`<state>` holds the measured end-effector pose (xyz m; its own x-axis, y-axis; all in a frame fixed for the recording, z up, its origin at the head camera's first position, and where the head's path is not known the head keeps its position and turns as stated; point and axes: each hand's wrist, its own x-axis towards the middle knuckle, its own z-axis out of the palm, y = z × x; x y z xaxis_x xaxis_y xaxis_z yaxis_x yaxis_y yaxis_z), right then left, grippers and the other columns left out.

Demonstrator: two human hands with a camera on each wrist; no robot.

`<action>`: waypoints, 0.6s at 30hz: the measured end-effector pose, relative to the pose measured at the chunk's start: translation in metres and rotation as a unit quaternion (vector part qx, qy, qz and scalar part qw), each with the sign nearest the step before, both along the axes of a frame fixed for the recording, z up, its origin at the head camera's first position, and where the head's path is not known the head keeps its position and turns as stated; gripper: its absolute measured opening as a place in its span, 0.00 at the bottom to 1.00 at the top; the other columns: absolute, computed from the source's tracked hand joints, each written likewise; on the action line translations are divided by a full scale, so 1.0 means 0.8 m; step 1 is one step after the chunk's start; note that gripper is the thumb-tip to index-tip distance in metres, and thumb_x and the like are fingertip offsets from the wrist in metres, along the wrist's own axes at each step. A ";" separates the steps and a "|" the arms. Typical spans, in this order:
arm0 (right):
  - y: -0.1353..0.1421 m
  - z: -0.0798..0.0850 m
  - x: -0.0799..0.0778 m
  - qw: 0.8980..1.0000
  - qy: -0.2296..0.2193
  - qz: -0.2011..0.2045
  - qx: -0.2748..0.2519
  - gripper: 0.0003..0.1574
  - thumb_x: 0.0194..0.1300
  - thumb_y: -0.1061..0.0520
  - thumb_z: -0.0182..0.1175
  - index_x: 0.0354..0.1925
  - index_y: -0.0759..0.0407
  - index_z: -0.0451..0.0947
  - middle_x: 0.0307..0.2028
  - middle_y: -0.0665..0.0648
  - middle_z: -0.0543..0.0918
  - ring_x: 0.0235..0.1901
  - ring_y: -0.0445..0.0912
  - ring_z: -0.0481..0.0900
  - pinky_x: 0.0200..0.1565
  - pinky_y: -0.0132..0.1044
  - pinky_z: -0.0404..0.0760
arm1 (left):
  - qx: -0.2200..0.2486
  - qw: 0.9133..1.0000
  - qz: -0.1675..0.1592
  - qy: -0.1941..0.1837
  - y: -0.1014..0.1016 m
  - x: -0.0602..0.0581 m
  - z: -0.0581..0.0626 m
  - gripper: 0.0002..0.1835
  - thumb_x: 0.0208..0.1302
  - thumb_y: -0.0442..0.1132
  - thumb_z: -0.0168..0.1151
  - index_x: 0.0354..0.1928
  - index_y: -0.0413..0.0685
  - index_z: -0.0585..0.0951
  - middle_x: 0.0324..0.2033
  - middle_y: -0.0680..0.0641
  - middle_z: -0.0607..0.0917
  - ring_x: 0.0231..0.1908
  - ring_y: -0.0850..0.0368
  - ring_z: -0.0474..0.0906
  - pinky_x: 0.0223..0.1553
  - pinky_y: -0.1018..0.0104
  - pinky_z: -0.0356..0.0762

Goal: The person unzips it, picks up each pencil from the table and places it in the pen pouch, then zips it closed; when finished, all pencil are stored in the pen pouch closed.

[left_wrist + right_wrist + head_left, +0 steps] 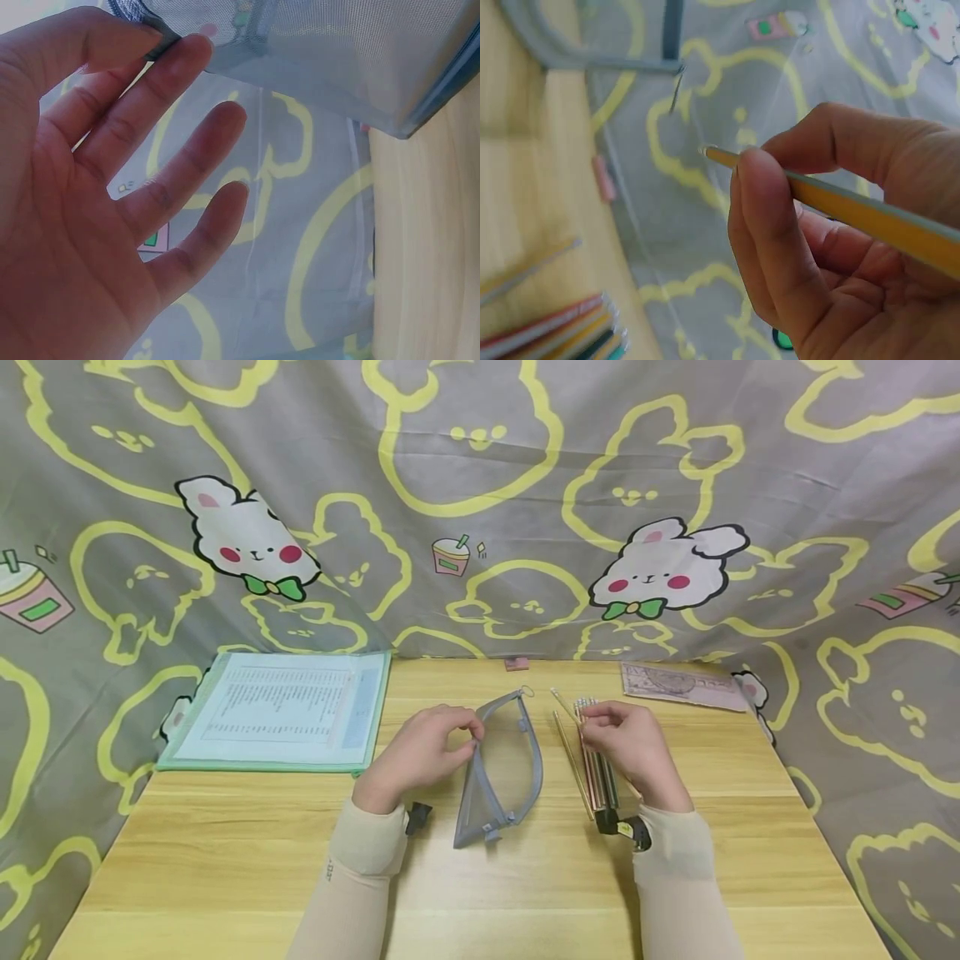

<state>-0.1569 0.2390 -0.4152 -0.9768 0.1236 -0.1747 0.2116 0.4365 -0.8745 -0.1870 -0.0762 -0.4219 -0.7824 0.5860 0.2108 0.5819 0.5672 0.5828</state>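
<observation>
In the head view, a grey mesh zip pouch [471, 806] stands with its mouth spread, in the middle of the table. My left hand [423, 752] pinches the pouch's left rim between thumb and index finger; the left wrist view shows the other fingers [191, 157] spread apart. To the pouch's right, my right hand [633, 747] is above a bunch of pencils [600, 789]. Between thumb and fingertips it holds a yellow pencil [870, 214], plain in the right wrist view. One loose gold pencil [572, 756] lies left of the bunch.
At the back left lies a green-edged clear folder [270, 714] with a printed sheet. A flat pinkish-grey rectangular item [678, 687] lies at the back right. A small pink piece [517, 664] is by the table's back edge, before a patterned curtain [480, 535].
</observation>
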 end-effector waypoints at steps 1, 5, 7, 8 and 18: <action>-0.002 0.002 0.002 1.000 0.006 0.007 0.000 0.23 0.62 0.62 0.63 0.55 0.66 0.85 0.42 0.61 0.87 0.32 0.42 0.87 0.39 0.32 0.88 | -0.001 1.000 0.000 0.001 0.000 0.000 0.000 0.07 0.67 0.33 0.68 0.41 0.55 0.85 0.45 0.56 0.90 0.51 0.55 0.86 0.56 0.53 0.82; -0.009 0.011 0.008 0.999 0.022 0.039 -0.002 0.22 0.61 0.64 0.63 0.54 0.68 0.84 0.40 0.61 0.86 0.32 0.45 0.87 0.38 0.35 0.88 | -0.002 1.000 -0.003 0.004 0.001 -0.001 0.000 0.07 0.67 0.33 0.68 0.41 0.55 0.85 0.45 0.56 0.90 0.51 0.54 0.86 0.56 0.54 0.83; -0.013 0.015 0.011 0.998 0.024 0.057 -0.009 0.21 0.61 0.65 0.64 0.53 0.69 0.83 0.39 0.61 0.86 0.31 0.45 0.86 0.38 0.37 0.89 | -0.001 1.000 -0.004 0.004 0.001 -0.001 0.000 0.07 0.67 0.33 0.67 0.41 0.55 0.85 0.44 0.55 0.90 0.51 0.54 0.86 0.56 0.53 0.83; -0.015 0.016 0.011 0.997 0.025 0.065 -0.013 0.21 0.60 0.66 0.64 0.53 0.70 0.82 0.39 0.61 0.86 0.31 0.45 0.86 0.38 0.38 0.89 | 0.000 1.000 -0.004 0.004 0.001 -0.001 0.000 0.07 0.67 0.33 0.67 0.41 0.55 0.85 0.44 0.55 0.90 0.51 0.53 0.86 0.56 0.53 0.83; -0.042 0.005 0.007 0.993 0.014 0.120 -0.019 0.18 0.60 0.69 0.65 0.50 0.70 0.82 0.38 0.60 0.85 0.33 0.45 0.83 0.36 0.33 0.86 | 0.003 1.000 -0.007 0.009 0.001 0.000 0.000 0.07 0.67 0.33 0.68 0.41 0.55 0.85 0.44 0.55 0.90 0.50 0.52 0.87 0.56 0.53 0.83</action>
